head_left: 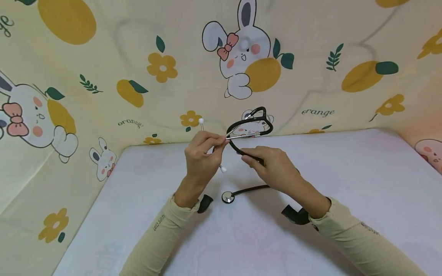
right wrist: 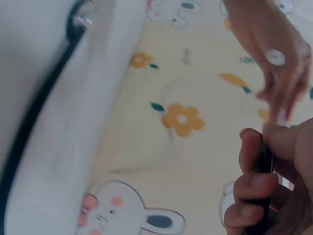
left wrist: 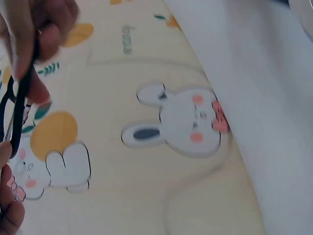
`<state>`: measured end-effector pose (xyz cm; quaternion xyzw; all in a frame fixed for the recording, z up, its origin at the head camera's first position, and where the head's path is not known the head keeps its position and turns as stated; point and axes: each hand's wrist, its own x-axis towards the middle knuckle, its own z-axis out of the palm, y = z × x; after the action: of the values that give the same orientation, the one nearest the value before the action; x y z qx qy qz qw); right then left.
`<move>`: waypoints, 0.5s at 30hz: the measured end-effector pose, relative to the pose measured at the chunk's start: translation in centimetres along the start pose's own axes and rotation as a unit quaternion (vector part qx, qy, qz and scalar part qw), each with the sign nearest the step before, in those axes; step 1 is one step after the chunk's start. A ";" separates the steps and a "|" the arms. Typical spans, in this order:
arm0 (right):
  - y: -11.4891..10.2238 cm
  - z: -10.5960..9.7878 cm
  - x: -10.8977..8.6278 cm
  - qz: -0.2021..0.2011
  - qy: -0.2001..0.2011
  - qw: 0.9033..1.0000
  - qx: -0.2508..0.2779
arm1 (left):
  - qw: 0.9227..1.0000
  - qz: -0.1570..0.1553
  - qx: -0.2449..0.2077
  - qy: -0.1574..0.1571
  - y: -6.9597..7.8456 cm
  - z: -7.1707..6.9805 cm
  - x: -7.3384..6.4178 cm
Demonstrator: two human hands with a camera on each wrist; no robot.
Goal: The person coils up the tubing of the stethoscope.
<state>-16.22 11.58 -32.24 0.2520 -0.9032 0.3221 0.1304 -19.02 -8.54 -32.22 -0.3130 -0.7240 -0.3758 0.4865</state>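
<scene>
Both hands hold a black stethoscope up over the far part of the table. My left hand pinches its two metal ear tubes close together, and the white ear tips stick out on either side of the fingers. Fingers of my right hand curl round the black tubing, seen also in the right wrist view, where the right hand grips it. A loop of tubing rises above the hands. The round chest piece lies on the table, its tube running right, under the right hand.
A table with a pale cover spreads below the hands. Behind it hangs a cream cloth printed with rabbits, oranges and flowers. Black straps show at both wrists.
</scene>
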 end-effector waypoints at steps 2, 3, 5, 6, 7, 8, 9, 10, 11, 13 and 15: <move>0.0 -0.5 -0.1 -0.009 0.014 1.000 -0.019 | 1.000 0.005 0.019 -0.001 -0.2 -0.1 0.1; 0.0 -0.8 -0.2 -0.015 0.020 0.999 -0.026 | 1.000 0.008 0.028 -0.004 -0.3 -0.1 0.1; 0.0 -1.1 -0.3 -0.031 0.028 0.998 -0.039 | 0.999 0.014 0.038 -0.011 -0.3 -0.1 0.1; 0.0 -1.3 -0.3 -0.041 0.031 0.998 -0.044 | 0.999 0.017 0.041 -0.015 -0.3 -0.1 0.1; -0.1 -1.3 -0.4 -0.051 0.034 0.997 -0.050 | 0.999 0.018 0.045 -0.017 -0.3 -0.1 0.1; -0.1 -1.3 -0.4 -0.061 0.036 0.996 -0.054 | 0.998 0.019 0.048 -0.021 -0.2 0.0 0.0; -0.1 -1.2 -0.4 -0.071 0.040 0.995 -0.058 | 0.998 0.019 0.051 -0.024 -0.2 0.0 0.0; -0.2 -1.2 -0.5 -0.082 0.045 0.994 -0.061 | 0.998 0.018 0.054 -0.028 -0.1 0.0 0.0; -0.2 -1.1 -0.5 -0.094 0.051 0.992 -0.065 | 0.998 0.017 0.057 -0.032 -0.1 0.0 0.0; -0.4 -1.1 -0.5 -0.113 0.062 0.989 -0.072 | 0.997 0.015 0.062 -0.038 0.0 0.0 -0.1; -0.5 -1.1 -0.6 -0.130 0.078 0.986 -0.074 | 0.996 0.018 0.070 -0.045 0.0 0.0 -0.1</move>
<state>-15.37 12.14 -31.39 0.3308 -0.8712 0.2531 0.2599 -18.97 -8.51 -32.35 -0.3074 -0.7641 -0.3008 0.4809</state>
